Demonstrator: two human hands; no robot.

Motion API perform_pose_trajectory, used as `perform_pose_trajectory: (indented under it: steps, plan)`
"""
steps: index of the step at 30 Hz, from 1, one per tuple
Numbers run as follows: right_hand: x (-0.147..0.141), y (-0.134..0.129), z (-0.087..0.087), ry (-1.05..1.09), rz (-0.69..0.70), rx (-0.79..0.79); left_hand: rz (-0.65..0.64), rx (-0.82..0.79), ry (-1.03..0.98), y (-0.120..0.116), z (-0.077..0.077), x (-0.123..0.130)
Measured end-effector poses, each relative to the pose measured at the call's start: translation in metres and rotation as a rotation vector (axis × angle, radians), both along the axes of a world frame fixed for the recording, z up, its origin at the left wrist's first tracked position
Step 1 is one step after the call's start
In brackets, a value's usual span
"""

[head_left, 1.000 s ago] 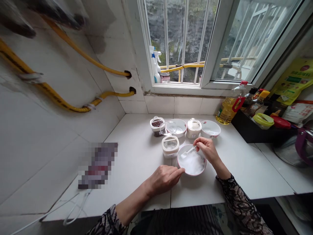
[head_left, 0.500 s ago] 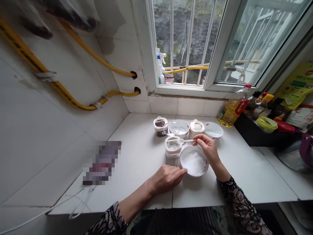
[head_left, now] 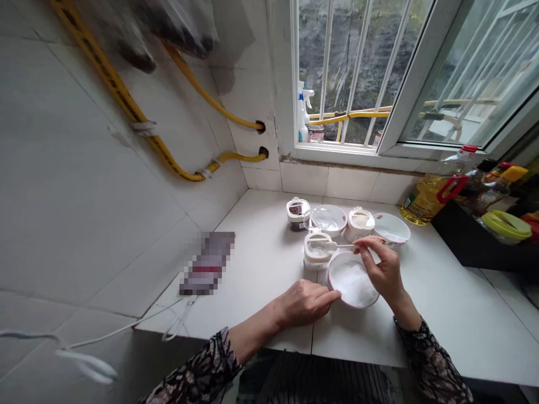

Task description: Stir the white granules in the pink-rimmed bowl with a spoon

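Pinching the near-left rim of the pink-edged bowl (head_left: 354, 305), the left hand (head_left: 309, 303) sits nearest, with white grains (head_left: 356, 283) inside the bowl, just beyond its fingertips. Above the bowl's far-right side, the right hand (head_left: 381, 266) pinches a white spoon (head_left: 346, 247), its head pointing left at the right edge of the open jar (head_left: 316, 260). Farther beyond both hands stand a dark-filled jar (head_left: 298, 224), a pale-filled jar (head_left: 359, 231) and, to the right, an oil bottle (head_left: 423, 196).

front bowl (head_left: 340, 261): right of front jar (head_left: 315, 264) | oil bottle (head_left: 424, 196): behind, right of both
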State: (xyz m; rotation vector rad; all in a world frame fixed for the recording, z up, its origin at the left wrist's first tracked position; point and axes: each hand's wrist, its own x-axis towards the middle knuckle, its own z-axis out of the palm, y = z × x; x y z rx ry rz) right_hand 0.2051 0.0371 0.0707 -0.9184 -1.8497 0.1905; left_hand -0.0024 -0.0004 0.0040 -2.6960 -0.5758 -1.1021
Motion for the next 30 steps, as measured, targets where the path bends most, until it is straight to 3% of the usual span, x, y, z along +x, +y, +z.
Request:
perform_pose_trajectory:
  steps: [6,10,14,21,30]
  plan:
    - [0.017,-0.003,0.001,-0.012,-0.053,-0.013,-0.003,-0.016,0.006,0.000,0.000,-0.001]
    - [0.012,-0.003,-0.002,-0.178,0.057,0.007,-0.002,-0.023,0.009,0.000,-0.002,-0.001]
    - [0.006,-0.004,-0.006,-0.251,0.157,-0.091,0.004,-0.023,0.011,0.000,-0.003,-0.001]
    - [0.015,-0.001,-0.005,-0.047,-0.001,-0.350,-0.001,-0.032,0.013,-0.001,0.000,-0.002]
    - [0.017,0.003,-0.003,0.243,-0.023,-0.610,-0.014,-0.036,0.001,0.000,-0.003,-0.002]
